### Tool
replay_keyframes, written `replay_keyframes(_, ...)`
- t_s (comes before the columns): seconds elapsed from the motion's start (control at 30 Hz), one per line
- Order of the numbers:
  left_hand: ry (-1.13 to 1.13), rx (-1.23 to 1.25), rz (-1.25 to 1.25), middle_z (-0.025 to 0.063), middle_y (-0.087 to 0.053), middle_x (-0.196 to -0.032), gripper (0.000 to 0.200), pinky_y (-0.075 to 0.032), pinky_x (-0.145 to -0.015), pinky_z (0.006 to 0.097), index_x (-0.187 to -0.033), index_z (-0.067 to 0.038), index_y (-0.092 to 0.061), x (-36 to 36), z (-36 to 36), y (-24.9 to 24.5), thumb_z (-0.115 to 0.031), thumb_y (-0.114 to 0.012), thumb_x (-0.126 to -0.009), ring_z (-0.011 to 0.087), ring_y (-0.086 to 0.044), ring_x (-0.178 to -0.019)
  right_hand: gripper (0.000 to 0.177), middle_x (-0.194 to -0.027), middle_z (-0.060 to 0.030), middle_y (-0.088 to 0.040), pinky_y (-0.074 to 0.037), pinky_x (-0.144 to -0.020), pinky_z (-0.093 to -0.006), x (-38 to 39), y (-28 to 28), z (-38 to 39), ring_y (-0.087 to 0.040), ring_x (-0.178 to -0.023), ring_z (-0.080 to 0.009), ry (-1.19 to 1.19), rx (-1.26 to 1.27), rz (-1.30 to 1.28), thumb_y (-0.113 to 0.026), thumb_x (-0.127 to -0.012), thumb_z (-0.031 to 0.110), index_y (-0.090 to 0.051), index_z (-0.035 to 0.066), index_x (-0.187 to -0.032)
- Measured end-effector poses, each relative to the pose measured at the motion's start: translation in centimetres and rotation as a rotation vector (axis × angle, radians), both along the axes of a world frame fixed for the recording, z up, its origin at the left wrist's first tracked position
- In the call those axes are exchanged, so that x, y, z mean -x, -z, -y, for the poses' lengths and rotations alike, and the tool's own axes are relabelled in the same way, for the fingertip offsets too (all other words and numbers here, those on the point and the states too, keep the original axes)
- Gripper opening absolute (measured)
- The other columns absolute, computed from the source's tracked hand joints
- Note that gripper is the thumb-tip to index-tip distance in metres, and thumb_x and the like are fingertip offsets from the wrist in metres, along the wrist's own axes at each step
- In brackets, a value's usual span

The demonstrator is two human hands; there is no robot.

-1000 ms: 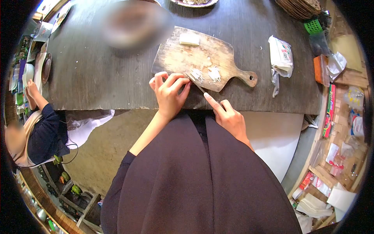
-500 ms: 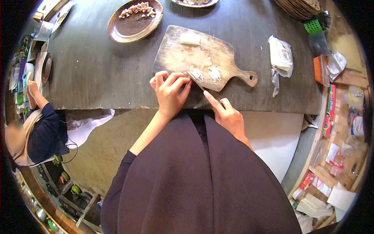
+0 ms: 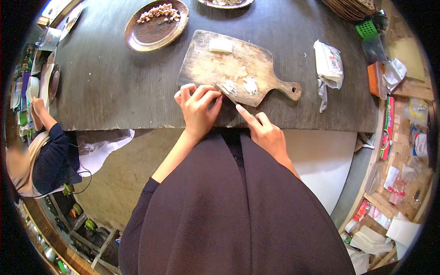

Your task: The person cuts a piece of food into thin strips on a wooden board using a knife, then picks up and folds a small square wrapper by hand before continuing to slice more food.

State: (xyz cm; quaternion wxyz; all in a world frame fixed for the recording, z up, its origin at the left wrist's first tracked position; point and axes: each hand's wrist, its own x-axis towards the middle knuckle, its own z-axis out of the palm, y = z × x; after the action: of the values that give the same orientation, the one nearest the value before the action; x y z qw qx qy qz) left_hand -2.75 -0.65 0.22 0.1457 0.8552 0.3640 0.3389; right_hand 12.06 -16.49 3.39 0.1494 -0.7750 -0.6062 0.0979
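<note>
A wooden cutting board with a handle lies near the table's front edge. On it are a pale rectangular block and two small piles of thin white strips. My left hand is closed at the board's near edge, fingers bent and pressed down beside the strips; whatever is under the fingertips is hidden. My right hand grips a knife, index finger stretched along it. Its thin blade points toward my left fingertips, and the handle is mostly covered by my hand.
Beyond the board stands a brown plate of diced pieces, with another dish at the far edge. A white plastic packet lies to the right. Another person sits at the left. Cluttered shelves line the right side.
The whole view has shifted very slightly. Both hands stay at nearly the same spot on the board, and the piles of strips look the same.
</note>
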Motion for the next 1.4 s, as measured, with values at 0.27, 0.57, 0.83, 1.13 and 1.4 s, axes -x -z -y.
replay_keyframes(0.27,-0.003,-0.004,0.008,-0.0082,-0.072,-0.098,0.015,-0.033,-0.096,0.041,-0.086,-0.019,-0.075,0.0,0.0,0.1,-0.017,-0.084,-0.074,0.0246,-0.053,-0.105,0.067,-0.087,-0.0063,-0.055,-0.059,-0.055,-0.0415,-0.2,-0.9,0.5,-0.066,-0.061,-0.0276,0.004,0.003,-0.054,-0.064,-0.093,0.012,-0.048,0.042,-0.151)
replay_keyframes(0.57,0.0,0.016,-0.016,-0.0083,-0.072,-0.099,0.016,-0.032,-0.097,0.0413,-0.086,-0.018,-0.075,0.1,-0.1,0.1,-0.016,-0.085,-0.073,0.0249,-0.053,-0.106,0.064,-0.085,-0.0067,-0.055,-0.059,-0.055,-0.042,-0.2,-0.8,0.4,-0.067,-0.06,-0.0279,-0.004,0.01,-0.093,-0.063,-0.095,0.012,-0.048,0.041,-0.151)
replay_keyframes(0.83,0.001,-0.011,0.002,-0.0083,-0.072,-0.098,0.018,-0.033,-0.097,0.0412,-0.086,-0.018,-0.075,0.0,-0.1,0.2,-0.016,-0.085,-0.072,0.0248,-0.054,-0.105,0.064,-0.084,-0.0074,-0.055,-0.06,-0.056,-0.0422,-0.1,0.1,-0.2,-0.066,-0.059,-0.0285,-0.004,-0.044,-0.096,-0.062,-0.096,0.012,-0.048,0.041,-0.151)
replay_keyframes(1.13,-0.004,-0.008,-0.006,-0.0082,-0.073,-0.098,0.017,-0.033,-0.096,0.0407,-0.086,-0.019,-0.075,0.0,0.0,0.0,-0.016,-0.085,-0.073,0.0241,-0.054,-0.105,0.059,-0.082,-0.0061,-0.054,-0.059,-0.054,-0.0418,-0.4,-0.7,0.6,-0.065,-0.058,-0.0283,0.001,-0.014,-0.114,-0.062,-0.097,0.016,-0.051,0.041,-0.149)
replay_keyframes(1.4,0.003,-0.02,0.001,-0.0086,-0.072,-0.098,0.016,-0.033,-0.096,0.0414,-0.086,-0.019,-0.074,0.0,-0.1,0.3,-0.017,-0.084,-0.073,0.0236,-0.054,-0.103,0.062,-0.083,-0.0064,-0.055,-0.059,-0.053,-0.0408,-0.3,-0.3,0.0,-0.066,-0.058,-0.0266,-0.007,-0.023,-0.054,-0.061,-0.096,0.013,-0.05,0.041,-0.15)
